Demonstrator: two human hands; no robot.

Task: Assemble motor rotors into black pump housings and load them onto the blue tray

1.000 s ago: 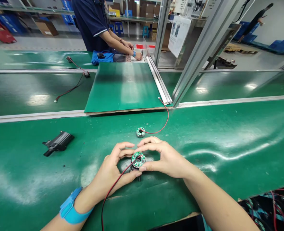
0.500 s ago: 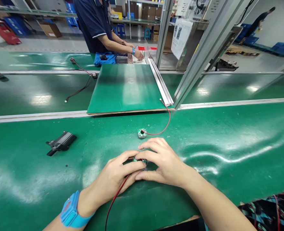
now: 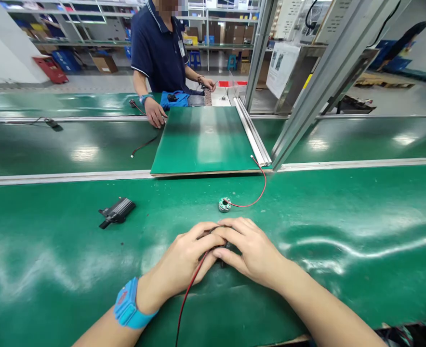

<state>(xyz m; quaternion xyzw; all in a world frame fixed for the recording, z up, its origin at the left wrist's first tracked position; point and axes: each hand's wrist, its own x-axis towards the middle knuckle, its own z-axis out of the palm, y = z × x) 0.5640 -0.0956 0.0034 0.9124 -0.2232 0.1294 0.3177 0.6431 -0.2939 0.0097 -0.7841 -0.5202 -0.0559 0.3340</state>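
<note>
My left hand (image 3: 189, 255) and my right hand (image 3: 254, 248) meet over the green work surface, fingers closed around a small wired part that is mostly hidden. A dark bit of it (image 3: 223, 262) shows below the fingertips. A red and black cable (image 3: 187, 294) runs from between my hands toward the bottom edge. Just beyond my fingers lies a small ring-shaped part with a green circuit board (image 3: 225, 205), its thin red lead (image 3: 261, 190) curving to a white connector. A blue wrist strap (image 3: 131, 306) is around my left wrist.
A black ribbed housing (image 3: 119, 212) lies to the left. Ahead are a raised green board (image 3: 198, 140), white rails (image 3: 254, 132) and a metal post (image 3: 307, 91). Across the bench a co-worker (image 3: 158, 53) reaches toward a cable (image 3: 142, 147). Dark wired parts (image 3: 408, 335) fill the lower right corner.
The view has shifted, so most things sit farther right. My fingers have closed over the held part, covering its green top. The co-worker's one hand has moved left to the cable by the board.
</note>
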